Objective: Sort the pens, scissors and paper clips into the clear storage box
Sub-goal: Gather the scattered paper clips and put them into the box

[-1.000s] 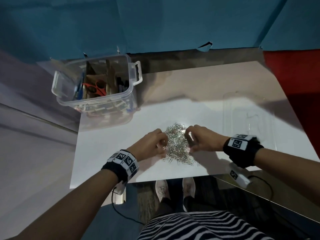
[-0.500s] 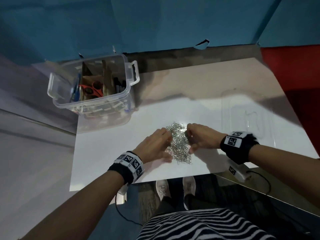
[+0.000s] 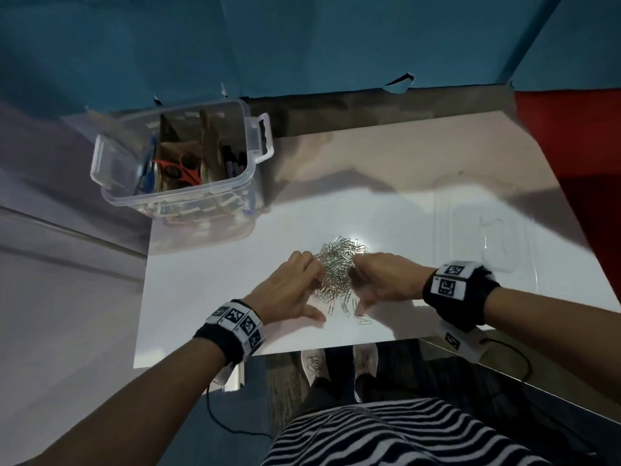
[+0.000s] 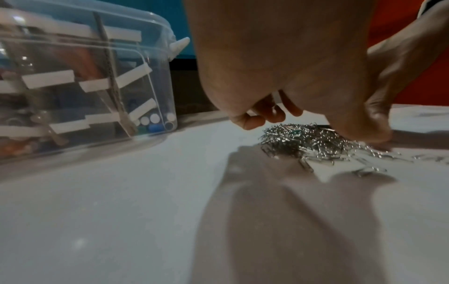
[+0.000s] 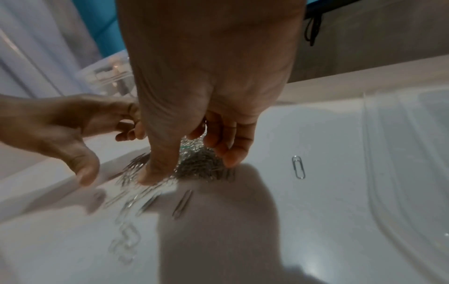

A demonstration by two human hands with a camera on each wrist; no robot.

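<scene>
A heap of silver paper clips lies on the white table, near its front edge. My left hand cups the heap's left side with curled fingers, thumb down on the table. My right hand curls round the right side; in the right wrist view its thumb presses on the clips and its fingers arch over the heap. The clear storage box stands at the back left, holding red scissors, blue pens and black pens.
The box's clear lid lies flat on the table to the right of my hands. A few stray clips lie by the front edge, and one single clip lies near the lid. The table drops off just behind my wrists.
Both hands have drawn closer together and squeezed the spread clips into a narrower, taller heap. My left thumb now lies stretched out on the table.
</scene>
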